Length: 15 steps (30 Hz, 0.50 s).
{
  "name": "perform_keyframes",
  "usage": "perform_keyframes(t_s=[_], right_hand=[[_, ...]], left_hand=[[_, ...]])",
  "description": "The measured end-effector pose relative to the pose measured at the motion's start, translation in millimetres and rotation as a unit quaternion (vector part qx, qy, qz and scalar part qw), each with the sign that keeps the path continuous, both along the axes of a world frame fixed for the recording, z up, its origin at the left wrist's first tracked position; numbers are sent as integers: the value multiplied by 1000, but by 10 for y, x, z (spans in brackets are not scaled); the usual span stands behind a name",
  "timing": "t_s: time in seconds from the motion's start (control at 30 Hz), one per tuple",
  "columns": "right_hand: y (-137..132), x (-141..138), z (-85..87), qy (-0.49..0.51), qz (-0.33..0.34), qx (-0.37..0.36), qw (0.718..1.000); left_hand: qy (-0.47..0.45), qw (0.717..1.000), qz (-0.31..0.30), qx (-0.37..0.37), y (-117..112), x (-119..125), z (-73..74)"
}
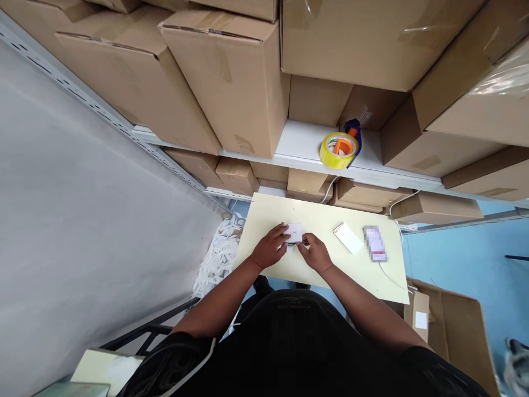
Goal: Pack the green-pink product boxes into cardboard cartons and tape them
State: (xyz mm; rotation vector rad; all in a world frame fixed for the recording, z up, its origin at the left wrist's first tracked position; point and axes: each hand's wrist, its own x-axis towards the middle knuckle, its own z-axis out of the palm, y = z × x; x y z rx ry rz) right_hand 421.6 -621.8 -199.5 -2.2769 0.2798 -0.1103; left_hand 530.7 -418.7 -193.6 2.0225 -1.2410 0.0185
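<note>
A small white box (294, 230) with faint reddish print lies on the pale yellow table, between my two hands. My left hand (271, 246) grips its left side, with fingers across the top and the thumb at the near edge. At its right near corner, my right hand (316, 252) pinches the edge between thumb and bent fingers. A dark greenish line shows along the near edge; what it is I cannot make out. To the right lies a flat white box (348, 238) with a yellowish end, and beyond it a phone (375, 243) with a blurred screen.
Cardboard boxes (231, 82) crowd the shelves above the table (264, 212). A tape dispenser with yellow tape (339, 150) sits on the white shelf. White paper strips (219, 253) heap at the left. An open carton (463, 325) stands at the right; a white cable (392, 277) reaches the phone.
</note>
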Motion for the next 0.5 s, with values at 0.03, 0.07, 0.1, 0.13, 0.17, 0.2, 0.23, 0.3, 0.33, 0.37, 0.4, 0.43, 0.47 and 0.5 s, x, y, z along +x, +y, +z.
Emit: perform_keyframes(t_s=[0.03,0.07,0.1,0.13,0.17,0.2,0.23,0.3,0.33,0.37,0.4,0.43,0.47,0.5], right_hand=[[-4,16,8,2,3,-4,1000],[-10,33,20,4,6,-11,1000],[-18,50,36,6,12,-21,1000],[-25,65,56,7,19,-33,999],[-32,78,80,7,27,-46,999],[-34,86,107,8,35,-59,998],[-33,91,136,10,44,-73,996],[-13,89,191,18,53,-103,993],[3,85,214,24,55,-118,991],[21,79,232,30,56,-130,990],[39,73,243,35,57,-135,989],[53,69,247,40,57,-133,989],[63,67,243,46,55,-125,990],[67,68,232,53,51,-110,991]], left_hand=[[2,1000,0,-4,5,-1,-5],[3,1000,0,-8,9,-3,-11],[4,1000,0,-10,11,-6,-18],[4,1000,1,-11,12,-9,-25],[4,1000,3,-11,12,-12,-32],[3,1000,2,-11,10,-16,-38],[2,1000,1,-10,9,-20,-42],[-1,1000,0,-8,5,-27,-45],[-2,1000,0,-6,3,-31,-45],[-2,1000,0,-4,1,-34,-43],[-1,1000,1,-1,-3,-35,-41],[2,1000,1,3,-7,-35,-38],[4,1000,0,6,-12,-34,-35],[8,1000,-2,9,-17,-32,-33]])
